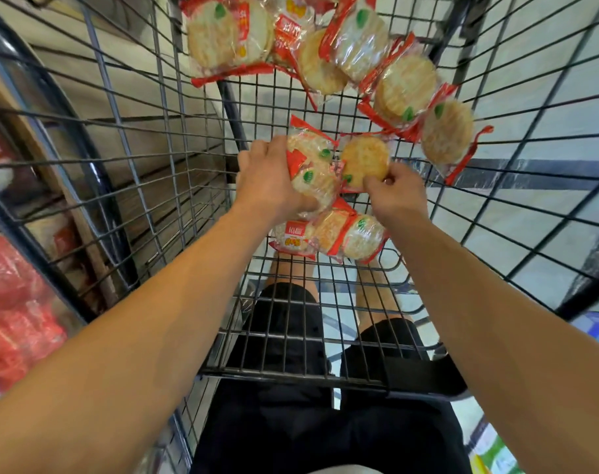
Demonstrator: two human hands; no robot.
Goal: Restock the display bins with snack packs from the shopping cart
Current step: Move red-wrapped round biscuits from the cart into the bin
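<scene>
I look down into a wire shopping cart [161, 138] that holds several clear snack packs with red edges and round rice crackers inside. My left hand [269, 181] grips a bunch of these packs [311, 172] in the middle of the cart. My right hand [395, 193] pinches the near edge of one pack [364, 160] right beside that bunch. More packs [329, 236] lie on the cart floor just under both hands. Other packs [325, 53] are piled at the far end of the cart.
Red packaged goods [14, 302] fill a display at the left, outside the cart wall. Wooden shelving [96, 186] stands beyond the left mesh. A pale tiled floor [547, 217] shows through the right side. My legs in black shorts [291, 333] are behind the cart's near wall.
</scene>
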